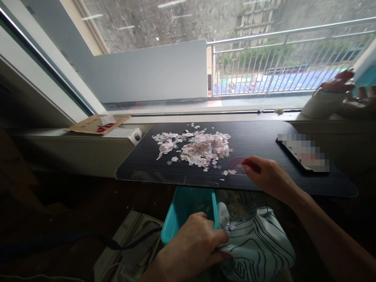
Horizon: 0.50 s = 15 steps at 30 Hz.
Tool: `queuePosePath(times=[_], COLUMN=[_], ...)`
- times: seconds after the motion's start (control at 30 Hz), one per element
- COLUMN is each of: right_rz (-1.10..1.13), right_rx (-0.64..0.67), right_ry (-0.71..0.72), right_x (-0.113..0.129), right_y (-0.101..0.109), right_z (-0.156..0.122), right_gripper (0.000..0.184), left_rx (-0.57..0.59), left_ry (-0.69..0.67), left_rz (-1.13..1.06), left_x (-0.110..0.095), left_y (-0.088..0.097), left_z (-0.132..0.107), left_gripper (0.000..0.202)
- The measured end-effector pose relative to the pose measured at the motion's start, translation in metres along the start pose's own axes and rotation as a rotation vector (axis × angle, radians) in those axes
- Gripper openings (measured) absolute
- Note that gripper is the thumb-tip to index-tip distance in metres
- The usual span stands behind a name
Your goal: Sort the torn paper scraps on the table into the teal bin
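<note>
My left hand (198, 239) is closed at the near right corner of a turquoise bin (172, 217), its fingers over the rim. A fold of black-striped white cloth (258, 239) lies against its thumb; whether the hand grips that too, I cannot tell. My right hand (268, 174) hangs low over the dark tabletop (176, 178), fingers curled in and tips together. Something red shows at those fingertips, too small to name. Just left of them lie a few loose paper scraps (230, 172). Farther left spreads a heap of small cut paper pieces (202, 147).
A phone-like slab (302, 152), partly blurred out, rests on the table's right side. Red-handled scissors (105, 127) lie on brown paper (85, 124) on the left sill. A radiator (123, 134) stands beside the table. Behind are a window and an outdoor railing (282, 62).
</note>
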State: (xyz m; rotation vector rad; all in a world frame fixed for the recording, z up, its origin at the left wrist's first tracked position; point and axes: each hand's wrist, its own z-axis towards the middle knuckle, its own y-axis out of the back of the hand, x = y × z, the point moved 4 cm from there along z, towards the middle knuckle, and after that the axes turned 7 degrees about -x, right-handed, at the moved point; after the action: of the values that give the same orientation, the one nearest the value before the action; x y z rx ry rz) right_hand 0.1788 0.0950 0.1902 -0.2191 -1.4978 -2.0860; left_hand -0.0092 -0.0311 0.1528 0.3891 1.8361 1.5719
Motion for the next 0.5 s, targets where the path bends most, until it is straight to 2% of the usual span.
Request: queuePosePath(times=[0.1, 0.23, 0.4, 0.5], right_rz=[0.007, 0.01, -0.053, -0.045], right_rx=[-0.031, -0.01, -0.078, -0.053], right_ry=[-0.013, -0.009, -0.051, -0.027], right_x=[-0.002, -0.005, -0.018, -0.023], right_y=[0.001, 0.0, 0.007, 0.009], right_z=[0.002, 0.003, 0.0, -0.004], right_gripper=[0.02, 0.022, 0.023, 0.022], left_rx=[0.005, 0.003, 0.03, 0.028], left_ry=[-0.006, 0.0, -0.007, -0.002], left_rz=[-0.002, -0.02, -0.013, -0.02], left_x=[0.0, 0.0, -0.003, -0.003], left_y=[0.0, 0.001, 0.004, 0.005], left_z=[0.0, 0.0, 0.001, 0.002], left_gripper=[0.023, 0.023, 0.022, 0.022])
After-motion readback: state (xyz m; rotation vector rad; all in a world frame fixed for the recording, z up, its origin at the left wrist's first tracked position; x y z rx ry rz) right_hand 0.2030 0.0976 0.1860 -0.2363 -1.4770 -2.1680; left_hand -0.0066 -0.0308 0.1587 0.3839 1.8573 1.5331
